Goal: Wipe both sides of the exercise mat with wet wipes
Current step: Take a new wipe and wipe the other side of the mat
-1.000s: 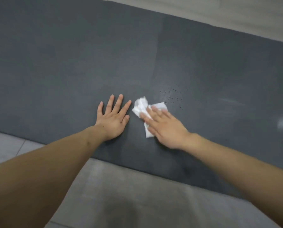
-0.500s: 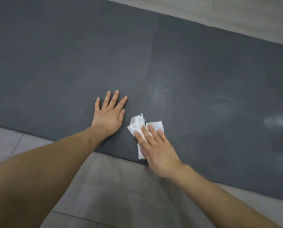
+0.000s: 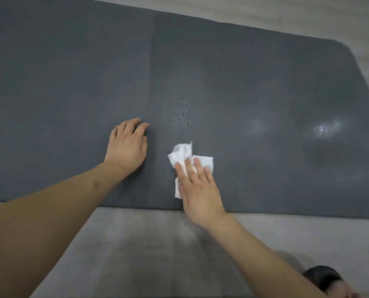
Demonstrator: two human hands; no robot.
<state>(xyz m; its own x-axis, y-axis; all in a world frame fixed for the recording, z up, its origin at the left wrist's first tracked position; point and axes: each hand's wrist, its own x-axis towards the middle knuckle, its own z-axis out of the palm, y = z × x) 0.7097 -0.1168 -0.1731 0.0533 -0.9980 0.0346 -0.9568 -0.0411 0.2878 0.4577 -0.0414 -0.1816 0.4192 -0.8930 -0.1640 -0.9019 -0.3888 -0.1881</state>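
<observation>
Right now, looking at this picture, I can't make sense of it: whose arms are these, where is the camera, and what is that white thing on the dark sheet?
There is no machine here. The camera is worn on a person's head and looks forward and down, so the two bare arms reaching in from below are that person's own. The big dark grey sheet is an exercise mat lying flat on a pale floor. The white crumpled thing is a wet wipe. The right hand presses it onto the mat with straight fingers, near the mat's closest edge. The left hand rests on the mat beside it, holding nothing, fingers somewhat bent. Just beyond the wipe is a cluster of small dark specks, and to the right are pale shiny patches, possibly damp or reflections.
</observation>
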